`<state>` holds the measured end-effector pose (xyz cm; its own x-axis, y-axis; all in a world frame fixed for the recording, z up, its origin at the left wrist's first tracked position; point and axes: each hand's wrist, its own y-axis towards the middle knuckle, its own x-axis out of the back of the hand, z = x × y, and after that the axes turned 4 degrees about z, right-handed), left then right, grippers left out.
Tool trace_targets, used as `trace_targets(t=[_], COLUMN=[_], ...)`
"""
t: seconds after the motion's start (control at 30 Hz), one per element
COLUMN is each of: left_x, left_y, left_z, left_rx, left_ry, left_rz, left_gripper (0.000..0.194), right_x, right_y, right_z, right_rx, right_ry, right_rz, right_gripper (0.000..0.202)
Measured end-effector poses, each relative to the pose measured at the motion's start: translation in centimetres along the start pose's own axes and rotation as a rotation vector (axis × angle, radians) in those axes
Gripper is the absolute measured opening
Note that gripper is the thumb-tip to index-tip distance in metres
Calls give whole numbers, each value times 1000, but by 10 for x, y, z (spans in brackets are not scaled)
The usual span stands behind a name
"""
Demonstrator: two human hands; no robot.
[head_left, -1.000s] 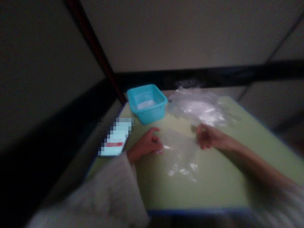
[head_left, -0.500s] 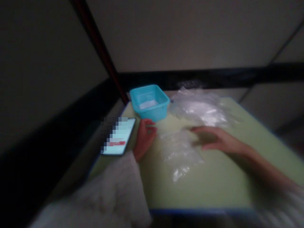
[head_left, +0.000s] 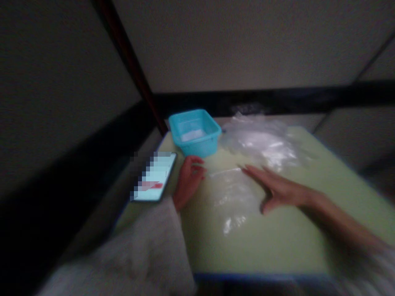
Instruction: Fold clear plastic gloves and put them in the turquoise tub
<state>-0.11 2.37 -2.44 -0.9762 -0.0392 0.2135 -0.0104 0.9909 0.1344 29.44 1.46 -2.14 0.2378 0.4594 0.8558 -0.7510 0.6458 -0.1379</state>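
A clear plastic bag (head_left: 233, 201) lies flat on the greenish table between my two hands, its creases catching the light. My left hand (head_left: 189, 179) rests at its left side, fingers loosely bent and apart, with nothing seen in them. At the bag's right edge is my right hand (head_left: 277, 190), open, with thumb and fingers spread. Its fingertips are at the upper right part of the bag; blur hides whether they press on it.
A turquoise plastic basket (head_left: 199, 147) with something white inside stands at the back left. Beside it is a heap of clear plastic bags (head_left: 262, 142). A phone (head_left: 154, 176) with a lit screen lies left of my left hand. The table (head_left: 271, 250) has a blue edge.
My right hand has spread wider, its thumb moving down toward the near side and its fingers flattening along the bag's right edge. My left hand has barely moved.
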Motion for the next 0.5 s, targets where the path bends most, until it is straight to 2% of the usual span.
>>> trace_targets(t=[0.27,0.5], left_x=[-1,0], left_y=[-1,-1], left_z=[-1,0], left_rx=[12,18], left_ry=[0,23], left_rz=[10,21], left_gripper=[18,18], right_x=[2,4], right_y=[1,6], right_z=[2,5], right_rx=[-66,-34], right_ry=[11,41], right_rz=[34,43], right_gripper=[116,119])
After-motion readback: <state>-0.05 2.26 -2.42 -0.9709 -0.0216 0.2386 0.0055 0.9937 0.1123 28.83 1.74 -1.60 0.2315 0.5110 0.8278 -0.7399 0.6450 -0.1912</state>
